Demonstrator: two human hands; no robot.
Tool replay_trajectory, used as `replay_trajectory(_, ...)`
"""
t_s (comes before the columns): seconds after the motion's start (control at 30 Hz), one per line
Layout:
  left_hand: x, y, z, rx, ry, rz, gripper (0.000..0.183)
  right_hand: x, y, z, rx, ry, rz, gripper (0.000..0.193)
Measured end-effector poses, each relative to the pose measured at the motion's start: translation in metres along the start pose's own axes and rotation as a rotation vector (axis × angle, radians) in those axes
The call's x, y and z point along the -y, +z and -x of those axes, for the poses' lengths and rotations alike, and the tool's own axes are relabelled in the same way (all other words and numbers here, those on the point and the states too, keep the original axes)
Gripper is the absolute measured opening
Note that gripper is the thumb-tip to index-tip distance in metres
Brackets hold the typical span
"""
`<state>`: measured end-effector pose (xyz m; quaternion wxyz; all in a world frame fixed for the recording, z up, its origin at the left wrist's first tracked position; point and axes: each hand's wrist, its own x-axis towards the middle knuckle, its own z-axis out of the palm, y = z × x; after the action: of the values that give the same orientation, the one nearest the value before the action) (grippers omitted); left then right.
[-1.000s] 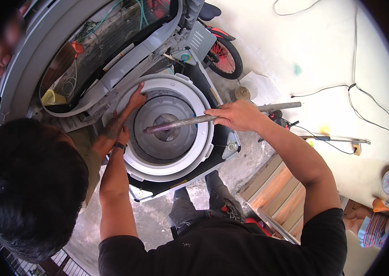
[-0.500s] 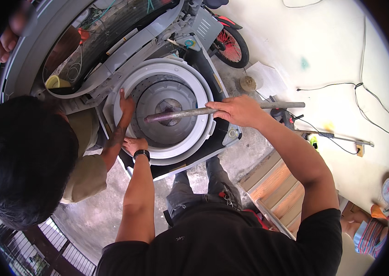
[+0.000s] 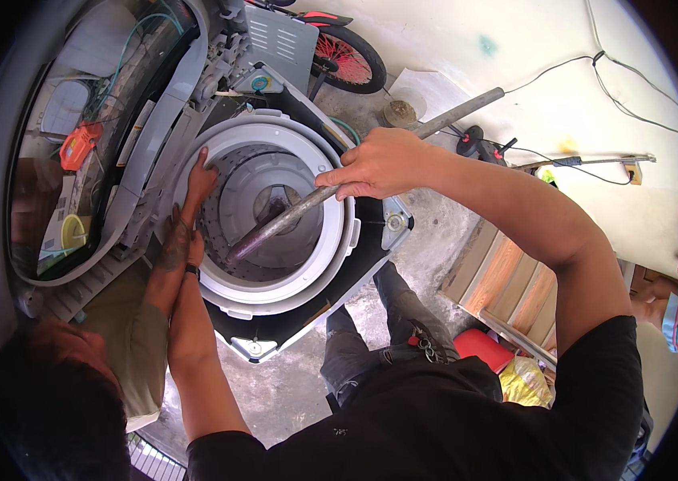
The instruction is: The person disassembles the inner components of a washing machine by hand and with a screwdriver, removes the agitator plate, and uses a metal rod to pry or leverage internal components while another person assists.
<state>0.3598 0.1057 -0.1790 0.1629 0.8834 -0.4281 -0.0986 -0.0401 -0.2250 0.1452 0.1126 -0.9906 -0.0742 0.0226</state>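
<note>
My right hand (image 3: 379, 164) is closed round a long grey metal pipe (image 3: 295, 212). The pipe slants over the rim of a washing machine tub (image 3: 331, 228), its purplish lower end inside the opening and its upper end beyond my hand. My left hand (image 3: 195, 250), below a dark wristband, is at the tub's left side beside a co-worker's arm; its fingers are largely hidden. The co-worker's hand (image 3: 201, 178) rests on the tub's upper left rim.
The machine's raised top cover with a dark window (image 3: 58, 184) stands at the left. A co-worker (image 3: 58, 401) crouches at lower left. Behind are a red-spoked wheel (image 3: 347, 60) and a cable (image 3: 631, 72) on the wall. Wooden slats (image 3: 507, 280) stand at right.
The view has shifted. The pipe has tilted more steeply, its lower end swinging toward the near left of the tub. The co-worker's head has moved lower, and my left hand is now more hidden.
</note>
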Motion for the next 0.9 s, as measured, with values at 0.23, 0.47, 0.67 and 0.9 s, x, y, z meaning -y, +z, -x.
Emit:
replay_trajectory(0.23, -0.135, 0.023, 0.115, -0.093, -0.355, -0.15, 0.077, -0.002, 0.024, 0.033, 0.03, 0.243, -0.066, 0.039)
replay_trajectory(0.47, -0.137, -0.001, 0.182, -0.175, -0.837, -0.087, 0.084, 0.009, 0.01, 0.013, 0.112, 0.192, -0.152, 0.039)
replay_trajectory(0.67, -0.126, -0.007, 0.145, -0.109, -0.737, -0.07, 0.067, 0.001, 0.028, 0.015, -0.015, 0.144, -0.119, 0.035)
replay_trajectory(0.9, -0.017, -0.006, 0.054, -0.281, 0.035, -0.135, 0.054, -0.018, 0.0, -0.003, 0.011, -0.025, 0.038, 0.037)
